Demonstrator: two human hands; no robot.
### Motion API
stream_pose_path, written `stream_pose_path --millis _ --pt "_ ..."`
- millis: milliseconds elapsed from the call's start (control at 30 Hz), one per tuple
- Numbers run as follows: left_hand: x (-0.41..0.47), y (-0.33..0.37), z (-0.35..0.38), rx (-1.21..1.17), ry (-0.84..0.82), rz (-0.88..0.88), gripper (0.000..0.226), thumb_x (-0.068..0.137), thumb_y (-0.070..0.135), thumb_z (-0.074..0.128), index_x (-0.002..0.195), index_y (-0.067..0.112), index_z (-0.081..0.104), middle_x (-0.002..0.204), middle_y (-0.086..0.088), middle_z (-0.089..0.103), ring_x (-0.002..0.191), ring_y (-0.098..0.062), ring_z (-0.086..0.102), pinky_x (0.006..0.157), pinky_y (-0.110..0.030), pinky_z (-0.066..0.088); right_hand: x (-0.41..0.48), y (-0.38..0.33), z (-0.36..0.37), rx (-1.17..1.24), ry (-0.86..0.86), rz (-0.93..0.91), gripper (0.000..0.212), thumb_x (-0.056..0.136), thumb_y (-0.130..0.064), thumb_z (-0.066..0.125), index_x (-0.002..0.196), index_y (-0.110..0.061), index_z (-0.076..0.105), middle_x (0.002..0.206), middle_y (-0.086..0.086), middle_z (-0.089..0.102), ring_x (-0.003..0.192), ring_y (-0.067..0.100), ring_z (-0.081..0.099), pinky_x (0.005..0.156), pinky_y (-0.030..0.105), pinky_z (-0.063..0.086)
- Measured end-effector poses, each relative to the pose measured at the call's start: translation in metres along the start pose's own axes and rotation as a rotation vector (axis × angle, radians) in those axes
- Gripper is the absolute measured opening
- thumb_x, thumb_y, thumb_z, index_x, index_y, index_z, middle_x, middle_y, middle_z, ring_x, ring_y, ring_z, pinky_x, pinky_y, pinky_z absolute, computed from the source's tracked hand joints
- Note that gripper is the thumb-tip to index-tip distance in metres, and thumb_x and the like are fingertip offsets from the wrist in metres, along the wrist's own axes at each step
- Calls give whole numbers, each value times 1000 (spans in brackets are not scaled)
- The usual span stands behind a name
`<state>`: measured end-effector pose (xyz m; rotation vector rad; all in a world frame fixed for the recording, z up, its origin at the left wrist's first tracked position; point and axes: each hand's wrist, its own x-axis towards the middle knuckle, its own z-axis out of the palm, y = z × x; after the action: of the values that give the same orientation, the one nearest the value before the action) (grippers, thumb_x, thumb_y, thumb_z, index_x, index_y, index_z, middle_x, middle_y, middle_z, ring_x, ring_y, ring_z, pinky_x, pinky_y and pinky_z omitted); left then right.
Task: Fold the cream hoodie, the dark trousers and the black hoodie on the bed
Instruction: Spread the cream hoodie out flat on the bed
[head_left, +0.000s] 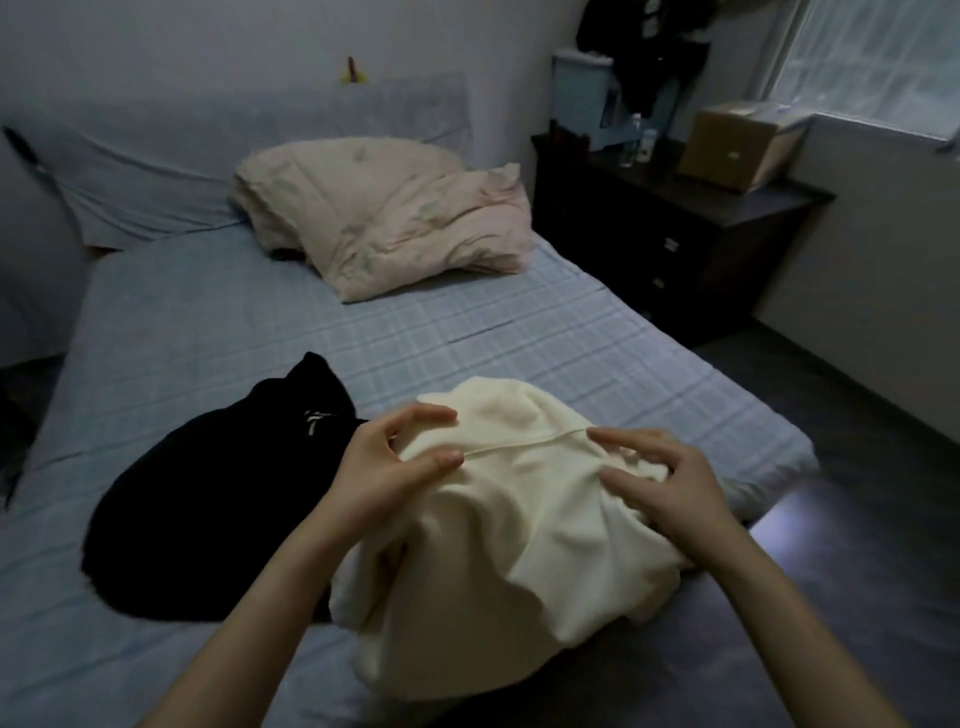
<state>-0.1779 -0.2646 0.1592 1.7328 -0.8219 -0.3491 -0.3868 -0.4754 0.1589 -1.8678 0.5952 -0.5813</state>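
Status: early in the task, nothing folded as far as can be seen. The cream hoodie (498, 519) sits bunched in a loose mound at the near right corner of the bed (208, 322), its lower edge hanging toward the viewer, a drawstring running across its top. Left hand (389, 462) is over the hoodie's upper left part, fingers curled, thumb and forefinger close to the cord; appears to be pinching fabric or cord, but contact is not clearly resolved, so the grip cannot be told for certain. Right hand (670, 483) rests on the upper right of the mound, fingers spread and pressing lightly into the cloth, not clenched around anything. Just to the left, touching the cream mound, lies a dark heap (208, 499) with a small pale mark on it; dim light makes it impossible to say whether this is the black hoodie, the dark trousers, or both piled together. Judgement: the first garment is being sorted out for laying flat; all three folds remain. A folded quilt (384, 213) lies at the head of the bed, well apart.
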Motion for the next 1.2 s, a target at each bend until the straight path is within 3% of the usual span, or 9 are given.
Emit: stream_pose_path --millis 167,267,500,833,1033,1200 --pt "38 11 91 41 4 -13 37 68 24 91 100 34 75 103 25 71 98 5 66 82 -7 47 35 36 -95 -82 32 15 45 77 -3 80 105 -37 74 109 13 61 89 4 61 81 4 41" --pt "54 15 132 10 22 -39 37 67 25 91 99 36 75 104 22 71 99 2 66 85 -13 50 58 50 -142 -100 30 11 45 77 -4 80 105 -39 73 110 11 61 89 -1 60 81 3 40" --pt "83 4 185 8 36 -112 37 68 30 90 97 44 73 105 25 70 100 3 65 84 -16 48 112 87 -193 -166 -17 16 44 76 -11 82 102 -46 75 107 2 60 91 -2 60 77 0 39" --pt "171 -60 211 35 81 -186 34 68 19 90 96 33 74 100 28 70 95 10 63 80 -3 41 231 143 -178 -215 -116 74 44 75 -7 81 95 -46 73 106 2 56 87 -9 57 80 -2 37" --pt "239 -107 213 31 170 -250 37 68 23 90 94 41 70 100 38 65 100 16 59 82 1 38 331 162 -144 -280 -175 64 45 77 -9 79 94 -49 71 107 -8 51 89 -18 53 76 -6 34" --pt "269 -183 225 37 193 -362 37 74 27 84 99 47 65 108 25 65 101 9 59 82 -5 39 382 225 -94 -291 -213 84 38 77 -8 80 103 -35 75 107 -3 48 89 -16 54 78 -6 34"
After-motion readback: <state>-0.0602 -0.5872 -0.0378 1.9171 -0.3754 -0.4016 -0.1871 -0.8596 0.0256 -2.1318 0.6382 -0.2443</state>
